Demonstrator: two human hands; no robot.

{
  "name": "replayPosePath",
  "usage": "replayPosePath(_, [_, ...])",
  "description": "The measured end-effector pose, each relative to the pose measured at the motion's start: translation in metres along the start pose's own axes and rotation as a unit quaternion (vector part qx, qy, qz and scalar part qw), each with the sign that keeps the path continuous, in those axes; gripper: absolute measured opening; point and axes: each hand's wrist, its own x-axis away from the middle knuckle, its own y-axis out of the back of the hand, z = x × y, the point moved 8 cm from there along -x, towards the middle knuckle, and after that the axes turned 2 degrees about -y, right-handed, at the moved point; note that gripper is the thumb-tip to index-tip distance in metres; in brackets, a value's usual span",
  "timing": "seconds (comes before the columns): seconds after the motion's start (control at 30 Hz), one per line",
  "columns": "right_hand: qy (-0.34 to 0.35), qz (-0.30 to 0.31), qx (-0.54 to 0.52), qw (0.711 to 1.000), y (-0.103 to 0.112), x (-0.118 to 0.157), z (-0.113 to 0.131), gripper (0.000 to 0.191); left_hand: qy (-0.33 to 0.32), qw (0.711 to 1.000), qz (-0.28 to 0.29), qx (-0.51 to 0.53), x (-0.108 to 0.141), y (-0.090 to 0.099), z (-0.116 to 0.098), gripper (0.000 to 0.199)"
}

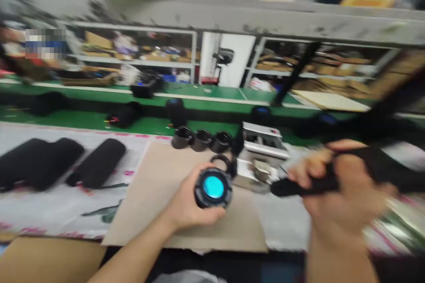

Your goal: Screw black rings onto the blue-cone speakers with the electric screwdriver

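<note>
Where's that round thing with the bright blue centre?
In the head view, the round thing is in the left hand, over the tan board, below the picture's centre.

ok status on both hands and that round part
Left hand grips round part, blue centre showing. Right hand clasps blurred black object. Three black cups stand beyond.

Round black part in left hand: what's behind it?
A black ring shows past the upper edge of the round black part, tan board around. Whatever lies directly behind is covered.
</note>
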Motion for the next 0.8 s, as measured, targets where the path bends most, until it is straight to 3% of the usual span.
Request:
replayPosePath(0.03, [0.0, -0.02, -0.083, 0.996, 0.004, -0.002, -0.001, 0.026, -0.008, 1.0, 0.004, -0.013, -0.001, 0.001, -0.002, 0.088])
replayPosePath(0.2, [0.006, -0.027, -0.067, 0.997, -0.012, -0.023, -0.024, 0.052, -0.035, 0.993, -0.017, -0.11, 0.001, 0.01, -0.011, 0.074])
replayPosePath(0.33, [0.038, -0.015, -0.052, 0.998, -0.011, -0.032, -0.034, 0.047, -0.04, 0.986, -0.024, -0.16, 0.004, 0.012, -0.012, 0.076])
replayPosePath(0.57, [0.02, 0.003, -0.05, 0.999, -0.006, -0.032, -0.052, 0.05, -0.014, 0.985, -0.049, -0.165, 0.006, 0.013, -0.014, 0.074])
replayPosePath(0.7, [0.019, 0.019, -0.058, 0.998, -0.008, -0.034, -0.06, 0.047, -0.042, 0.983, -0.023, -0.179, 0.003, 0.015, -0.011, 0.076])
replayPosePath(0.8, [-0.019, 0.029, -0.071, 0.997, -0.006, -0.034, -0.069, 0.046, -0.062, 0.982, -0.009, -0.177, 0.001, 0.015, -0.01, 0.076])
